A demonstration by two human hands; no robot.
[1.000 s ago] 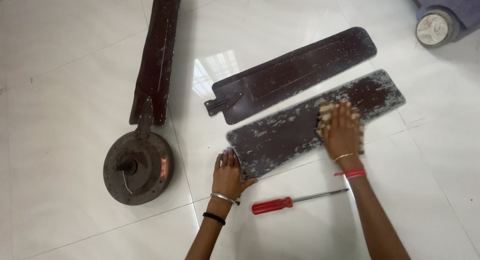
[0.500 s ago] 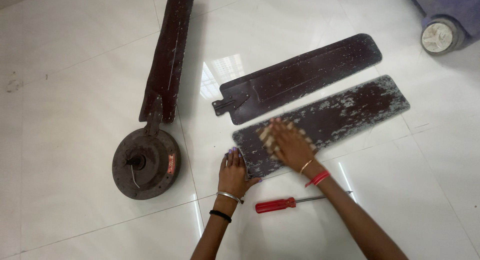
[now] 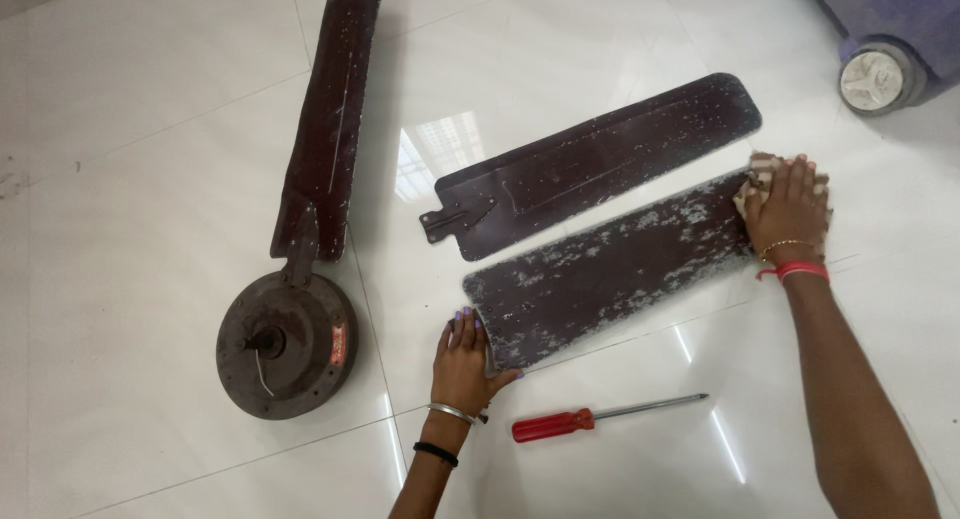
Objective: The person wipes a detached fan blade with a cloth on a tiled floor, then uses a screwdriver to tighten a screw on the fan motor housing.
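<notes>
While the red-handled screwdriver [image 3: 590,418] lies loose on the white tiled floor [image 3: 140,159] just on the near side of the dusty fan blade [image 3: 600,274], the left hand [image 3: 463,357] rests flat and open on the floor at that blade's near, narrow end, fingers together and pointing away from the person, thumb spread toward the blade's corner and touching its edge; it grips nothing. The forearm comes up straight from the bottom of the view, with a silver bangle and a black band at the wrist. Along the same blade, at its far wide end, the right hand [image 3: 788,211] presses palm-down on a tan cloth [image 3: 757,175], fingers spread over it and holding it against the blade's surface, the arm stretched out nearly straight. Just beyond the dusty blade lies a second, cleaner dark blade [image 3: 600,159], roughly parallel and apart from it. Well to the left of it sits the round fan motor [image 3: 288,344] with a third blade [image 3: 330,119] attached, pointing away.
</notes>
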